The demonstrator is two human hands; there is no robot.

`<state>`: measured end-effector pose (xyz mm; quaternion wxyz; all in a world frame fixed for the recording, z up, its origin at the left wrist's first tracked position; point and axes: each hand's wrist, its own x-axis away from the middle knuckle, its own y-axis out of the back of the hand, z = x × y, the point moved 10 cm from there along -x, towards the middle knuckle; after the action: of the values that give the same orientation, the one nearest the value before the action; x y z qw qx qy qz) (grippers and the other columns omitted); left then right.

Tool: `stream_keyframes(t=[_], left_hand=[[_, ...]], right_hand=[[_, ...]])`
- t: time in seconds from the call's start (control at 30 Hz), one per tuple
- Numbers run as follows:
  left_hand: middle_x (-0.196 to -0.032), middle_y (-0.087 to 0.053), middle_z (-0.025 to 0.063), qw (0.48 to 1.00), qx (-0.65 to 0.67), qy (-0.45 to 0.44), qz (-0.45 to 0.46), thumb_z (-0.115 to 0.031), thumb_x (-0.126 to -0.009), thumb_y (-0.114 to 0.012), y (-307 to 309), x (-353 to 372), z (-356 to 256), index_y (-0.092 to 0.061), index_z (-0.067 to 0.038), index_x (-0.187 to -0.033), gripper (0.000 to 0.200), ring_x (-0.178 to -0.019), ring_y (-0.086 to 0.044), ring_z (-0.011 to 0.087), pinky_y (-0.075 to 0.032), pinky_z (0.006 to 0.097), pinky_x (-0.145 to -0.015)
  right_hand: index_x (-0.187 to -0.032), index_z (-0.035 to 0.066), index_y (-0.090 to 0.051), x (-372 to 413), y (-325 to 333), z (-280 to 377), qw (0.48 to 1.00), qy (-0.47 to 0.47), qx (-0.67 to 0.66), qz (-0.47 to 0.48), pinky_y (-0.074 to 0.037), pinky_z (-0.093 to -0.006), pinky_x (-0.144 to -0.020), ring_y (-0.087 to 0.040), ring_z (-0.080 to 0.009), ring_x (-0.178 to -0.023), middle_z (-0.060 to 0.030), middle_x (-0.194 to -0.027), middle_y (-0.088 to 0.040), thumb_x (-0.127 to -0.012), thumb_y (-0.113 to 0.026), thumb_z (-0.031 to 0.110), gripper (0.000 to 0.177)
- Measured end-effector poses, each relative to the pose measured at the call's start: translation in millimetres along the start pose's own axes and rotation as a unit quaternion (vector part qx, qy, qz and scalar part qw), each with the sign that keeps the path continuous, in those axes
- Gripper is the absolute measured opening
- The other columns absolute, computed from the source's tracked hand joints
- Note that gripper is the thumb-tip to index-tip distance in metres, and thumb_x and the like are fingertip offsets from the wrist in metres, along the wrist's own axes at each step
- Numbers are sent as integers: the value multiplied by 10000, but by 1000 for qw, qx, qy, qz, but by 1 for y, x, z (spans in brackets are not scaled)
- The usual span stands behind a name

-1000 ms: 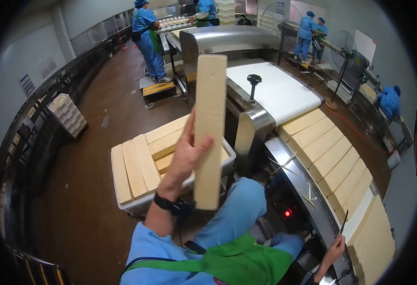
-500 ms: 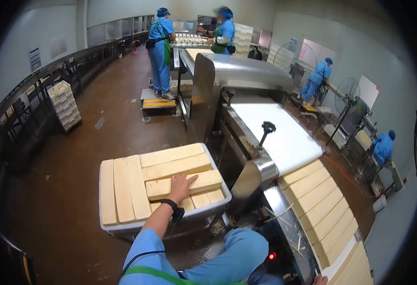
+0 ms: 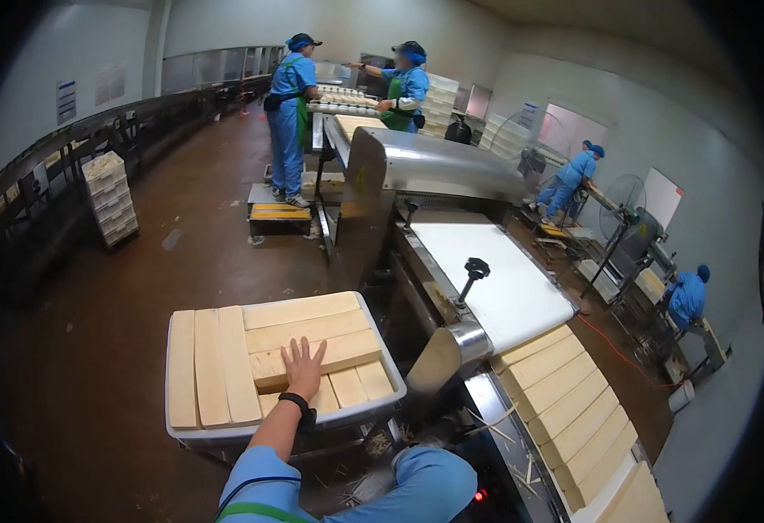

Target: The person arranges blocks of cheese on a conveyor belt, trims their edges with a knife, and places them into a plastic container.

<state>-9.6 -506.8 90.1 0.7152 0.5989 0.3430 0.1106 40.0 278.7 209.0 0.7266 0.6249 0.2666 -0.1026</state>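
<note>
My left hand (image 3: 302,370) lies flat with spread fingers on top of a pale yellow slab (image 3: 312,356) in a white tray (image 3: 393,383) to my left. The tray holds several such slabs, some laid crosswise (image 3: 302,310), others lengthwise (image 3: 209,366). A black band is on my left wrist. My right hand is out of view. To my right, a row of the same slabs (image 3: 565,401) lies side by side on the conveyor.
A steel machine hood (image 3: 425,166) and white belt (image 3: 495,279) with a black knob (image 3: 475,268) run ahead. Two people in blue stand at the far end of the line, others work at the right. A stack of crates (image 3: 108,196) stands left on brown floor.
My left hand held a slab upright, then laid it into the tray and now rests flat on it. My right hand has left the view. The view lifted toward the room.
</note>
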Motion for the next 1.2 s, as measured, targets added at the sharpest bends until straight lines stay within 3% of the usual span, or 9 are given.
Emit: stream_keyframes(t=[0.13,0.17,0.2,0.27,0.47,0.63,0.87,1.0,1.2], left_hand=[[-1520,-340,202,981,193,16,-10,-232,-843,-717,108,-4,-44,-338,-226,-1525,780,-1440,-241,443,-176,644,-1142],[-1490,-370,195,962,250,-54,-99,-210,-842,-717,171,3,-77,-398,-190,-1488,720,-1423,-273,433,-229,615,-1136],[-1459,-399,188,923,315,-132,-177,-187,-842,-718,232,17,-111,-458,-155,-1451,664,-1406,-305,423,-282,587,-1130],[-1358,-484,166,813,407,-313,-275,-163,-826,-726,333,62,-182,-574,-131,-1347,543,-1334,-409,401,-366,551,-1085],[-1444,-444,161,575,436,-685,101,-183,-781,-779,403,178,-422,-457,-180,-1434,728,-1320,-445,388,-415,468,-1064],[-1559,-332,109,593,280,-753,57,-421,-774,-757,328,223,-541,-292,-294,-1536,901,-1408,-357,370,-341,553,-1117],[-1545,-378,25,619,225,-751,-35,-581,-752,-683,299,225,-590,-319,-360,-1514,873,-1434,-327,323,-308,616,-1107],[-1541,-384,21,623,251,-740,-36,-615,-757,-658,301,226,-591,-347,-364,-1502,845,-1436,-318,337,-281,616,-1122],[-1544,-375,42,624,262,-736,-19,-555,-791,-679,296,223,-590,-346,-363,-1506,811,-1432,-320,351,-260,638,-1115]], right_hand=[[-1213,139,-668,-2,7,10,999,-20,13,-39,-428,-498,-868,-540,-377,-970,-201,-1010,-568,-949,-575,151,279],[-1258,145,-644,-3,4,8,999,-43,-8,-9,-448,-498,-874,-565,-370,-972,-185,-1049,-592,-959,-556,229,322],[-994,5,-670,5,16,-6,989,-12,-4,-146,-425,-451,-831,-552,-379,-959,-199,-1004,-590,-877,-644,133,175],[-1040,26,-699,4,21,-4,988,-106,-60,-96,-404,-463,-877,-518,-382,-982,-197,-1007,-558,-812,-677,92,238],[-1072,25,-685,-20,93,-19,954,-206,-29,-217,-394,-463,-991,-527,-350,-1096,-172,-1132,-560,-834,-656,70,244],[-1428,-11,-444,-18,61,-79,925,-333,158,-88,-142,-590,-1174,-197,-495,-1427,-365,-1464,-322,-917,-615,411,683],[-1421,-9,-451,-49,36,-53,941,-310,134,-12,-238,-572,-1142,-260,-530,-1381,-397,-1440,-321,-848,-690,417,753],[-1412,-8,-458,-67,35,-58,911,-410,41,29,-442,-460,-1010,-421,-477,-1302,-373,-1412,-388,-841,-683,300,686],[-1405,-52,-441,-40,-13,-147,732,-430,-488,-203,-399,-386,-1071,-511,-325,-1279,-276,-1341,-535,-967,-423,153,484]])
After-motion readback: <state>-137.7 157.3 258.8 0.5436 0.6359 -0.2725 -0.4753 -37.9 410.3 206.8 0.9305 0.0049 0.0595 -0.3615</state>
